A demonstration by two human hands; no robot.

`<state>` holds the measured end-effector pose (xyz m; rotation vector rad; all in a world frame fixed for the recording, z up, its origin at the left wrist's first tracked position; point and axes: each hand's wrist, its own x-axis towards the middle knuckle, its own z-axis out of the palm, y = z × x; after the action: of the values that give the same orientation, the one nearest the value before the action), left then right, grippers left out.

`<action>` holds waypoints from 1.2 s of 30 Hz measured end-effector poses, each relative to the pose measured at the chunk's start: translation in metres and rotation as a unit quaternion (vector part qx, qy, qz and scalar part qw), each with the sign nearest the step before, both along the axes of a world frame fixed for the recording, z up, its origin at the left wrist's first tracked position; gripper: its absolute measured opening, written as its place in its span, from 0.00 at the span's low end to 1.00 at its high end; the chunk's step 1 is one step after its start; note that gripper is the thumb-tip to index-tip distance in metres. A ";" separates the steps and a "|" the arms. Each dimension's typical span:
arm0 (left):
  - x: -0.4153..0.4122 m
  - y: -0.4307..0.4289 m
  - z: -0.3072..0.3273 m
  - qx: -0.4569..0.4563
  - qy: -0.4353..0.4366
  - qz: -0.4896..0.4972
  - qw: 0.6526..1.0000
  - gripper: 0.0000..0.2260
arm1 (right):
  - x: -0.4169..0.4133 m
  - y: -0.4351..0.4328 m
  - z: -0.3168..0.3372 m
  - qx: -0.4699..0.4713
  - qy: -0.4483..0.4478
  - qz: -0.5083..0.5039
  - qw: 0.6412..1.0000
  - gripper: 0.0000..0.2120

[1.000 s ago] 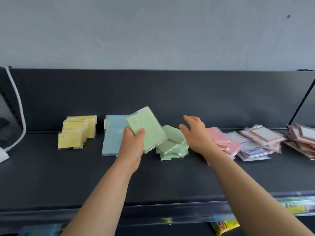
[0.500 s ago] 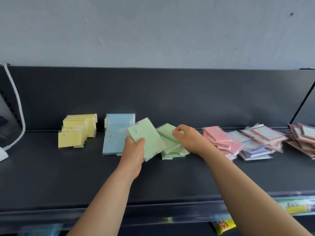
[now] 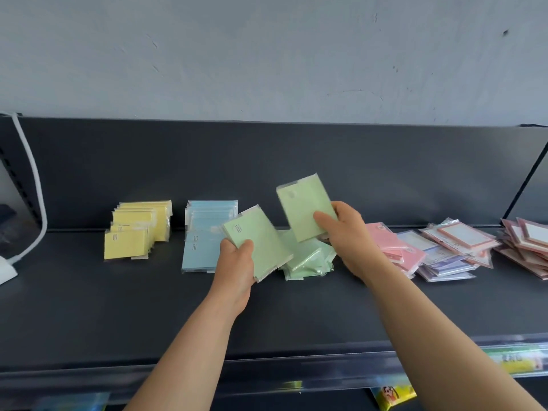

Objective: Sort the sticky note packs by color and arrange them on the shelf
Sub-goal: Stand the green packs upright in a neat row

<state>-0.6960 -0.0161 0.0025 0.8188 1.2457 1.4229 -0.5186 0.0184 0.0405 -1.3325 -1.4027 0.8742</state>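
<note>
The left hand (image 3: 237, 262) grips a green pack (image 3: 258, 232) by its lower corner, thumb on top, holding it tilted above the shelf (image 3: 89, 307). The right hand (image 3: 347, 235) pinches a second pack (image 3: 302, 206), also green, raised at about one o'clock from the first and clear of it. Beneath both, the green pile (image 3: 308, 262) lies loose and askew on the shelf. At nine o'clock from it sits the blue stack (image 3: 204, 232), with the yellow stack (image 3: 139, 229) beyond. At three o'clock sprawls the pink pile (image 3: 388, 244). I'd say the greens are the colour in hand. Next, the two packs likely need squaring together, then the rest collecting into a neat stack beside the blue.
</note>
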 end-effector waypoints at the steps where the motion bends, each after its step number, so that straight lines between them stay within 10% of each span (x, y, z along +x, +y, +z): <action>1: 0.003 -0.001 0.002 0.007 -0.016 -0.005 1.000 0.05 | -0.005 -0.004 -0.003 -0.008 0.027 0.023 0.999 0.07; 10: -0.001 0.000 -0.003 0.043 0.027 -0.013 0.999 0.14 | -0.017 -0.006 -0.019 0.064 -0.138 0.044 0.987 0.08; 16: -0.029 0.000 -0.009 0.027 -0.017 0.045 0.998 0.15 | 0.001 -0.006 -0.041 -0.014 -0.333 0.075 0.940 0.27; 29: -0.017 -0.012 -0.028 -0.003 -0.016 0.031 0.999 0.14 | 0.000 -0.039 -0.060 -0.020 -0.303 0.077 0.950 0.57; 36: -0.020 -0.017 -0.037 -0.009 0.012 0.029 0.999 0.13 | 0.000 -0.040 -0.065 0.075 -0.130 0.004 0.989 0.24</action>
<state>-0.7155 -0.0327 -0.0350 0.7961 1.3069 1.4498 -0.5189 -0.0216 -0.0243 -1.3616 -1.6403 0.6019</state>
